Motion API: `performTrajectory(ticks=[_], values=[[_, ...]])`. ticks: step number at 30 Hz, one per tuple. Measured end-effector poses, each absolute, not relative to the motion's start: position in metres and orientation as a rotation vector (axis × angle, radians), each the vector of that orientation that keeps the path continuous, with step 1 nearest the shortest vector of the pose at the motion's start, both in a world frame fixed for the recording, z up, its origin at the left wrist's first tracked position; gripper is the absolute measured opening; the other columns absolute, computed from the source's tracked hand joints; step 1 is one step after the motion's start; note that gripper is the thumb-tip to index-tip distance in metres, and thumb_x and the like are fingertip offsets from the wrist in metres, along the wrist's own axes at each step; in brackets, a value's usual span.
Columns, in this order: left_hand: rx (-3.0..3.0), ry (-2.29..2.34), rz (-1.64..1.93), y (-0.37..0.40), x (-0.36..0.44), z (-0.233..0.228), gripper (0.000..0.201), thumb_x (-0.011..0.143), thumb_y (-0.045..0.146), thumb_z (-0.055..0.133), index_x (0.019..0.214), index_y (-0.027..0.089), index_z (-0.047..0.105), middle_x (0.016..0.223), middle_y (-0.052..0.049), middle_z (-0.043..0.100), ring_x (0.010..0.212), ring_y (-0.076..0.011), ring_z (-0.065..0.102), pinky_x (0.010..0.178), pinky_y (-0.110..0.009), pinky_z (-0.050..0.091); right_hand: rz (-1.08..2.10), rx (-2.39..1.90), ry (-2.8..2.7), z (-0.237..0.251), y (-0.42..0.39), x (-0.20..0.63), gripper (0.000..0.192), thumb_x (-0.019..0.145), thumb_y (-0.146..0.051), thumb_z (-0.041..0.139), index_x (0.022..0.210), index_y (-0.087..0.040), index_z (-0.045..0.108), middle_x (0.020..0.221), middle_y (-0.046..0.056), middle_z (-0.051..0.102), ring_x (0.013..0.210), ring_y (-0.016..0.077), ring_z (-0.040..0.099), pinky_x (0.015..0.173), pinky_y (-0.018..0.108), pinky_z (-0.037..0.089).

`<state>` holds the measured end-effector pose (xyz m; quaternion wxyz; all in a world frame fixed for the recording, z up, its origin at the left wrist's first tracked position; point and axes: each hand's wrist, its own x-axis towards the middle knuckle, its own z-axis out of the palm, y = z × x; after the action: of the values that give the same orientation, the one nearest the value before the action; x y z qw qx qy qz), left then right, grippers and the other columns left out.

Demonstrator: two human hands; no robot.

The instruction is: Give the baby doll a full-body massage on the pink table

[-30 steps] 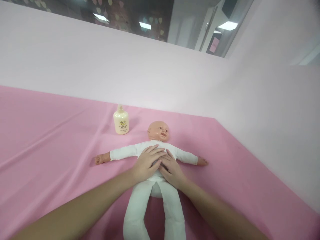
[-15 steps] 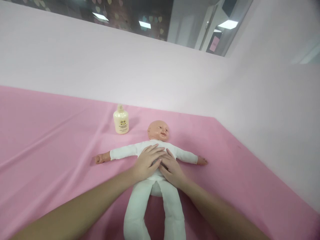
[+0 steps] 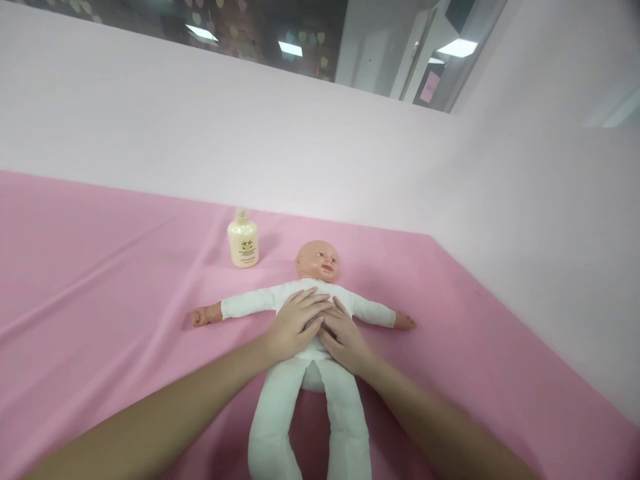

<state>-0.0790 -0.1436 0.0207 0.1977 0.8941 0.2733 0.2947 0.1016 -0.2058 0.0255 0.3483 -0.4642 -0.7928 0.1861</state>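
Note:
A baby doll with a white cloth body lies on its back, arms stretched out to both sides and head away from me. My left hand rests flat on its chest with the fingers extended. Beside it my right hand also lies flat on the chest, fingers stretched toward the left. The fingertips of the two hands meet and partly overlap at the middle of the chest. Neither hand grips anything. Past the doll's outstretched arm on the left stands a cream-coloured pump bottle with a printed label.
A pink sheet with a few creases covers the surface under the doll. White walls rise behind it and along the right side. Higher up, a window shows reflected lights and heart shapes.

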Motion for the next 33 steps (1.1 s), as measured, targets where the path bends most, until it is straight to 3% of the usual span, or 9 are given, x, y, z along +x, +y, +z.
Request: performTrajectory(ticks=[14, 21, 33], values=[[2.498, 0.757, 0.858, -0.1439, -0.0788, 0.0199, 0.044, 0.107, 0.027, 0.043, 0.145, 0.028, 0.065, 0.156, -0.004, 0.061, 0.155, -0.0303, 0.043, 0.128, -0.061, 0.035, 0.455, -1.204, -2.071, 0.0237, -0.2047, 0.1022, 0.028, 0.104, -0.02, 0.048, 0.12, -0.026, 0.071, 0.122, 0.006, 0.077, 0.129, 0.0227, 0.067, 0.134, 0.066, 0.015], [2.5, 0.752, 0.828, -0.1442, -0.0788, 0.0228, 0.045, 0.108, 0.027, 0.042, 0.146, 0.026, 0.064, 0.157, -0.004, 0.06, 0.156, -0.0293, 0.043, 0.129, -0.059, 0.034, 0.465, -1.202, -2.08, 0.0248, -0.2049, 0.1028, 0.031, 0.104, -0.02, 0.048, 0.127, -0.027, 0.069, 0.134, 0.007, 0.074, 0.136, 0.0236, 0.063, 0.134, 0.067, 0.013], [2.502, 0.752, 0.814, -0.1444, -0.0792, 0.0228, 0.045, 0.108, 0.027, 0.041, 0.147, 0.026, 0.064, 0.158, -0.004, 0.059, 0.156, -0.0296, 0.042, 0.129, -0.06, 0.033, 0.494, -1.204, -2.08, 0.0265, -0.2055, 0.1028, 0.032, 0.103, -0.018, 0.048, 0.127, -0.026, 0.069, 0.135, 0.007, 0.074, 0.139, 0.0243, 0.061, 0.134, 0.069, 0.01]])
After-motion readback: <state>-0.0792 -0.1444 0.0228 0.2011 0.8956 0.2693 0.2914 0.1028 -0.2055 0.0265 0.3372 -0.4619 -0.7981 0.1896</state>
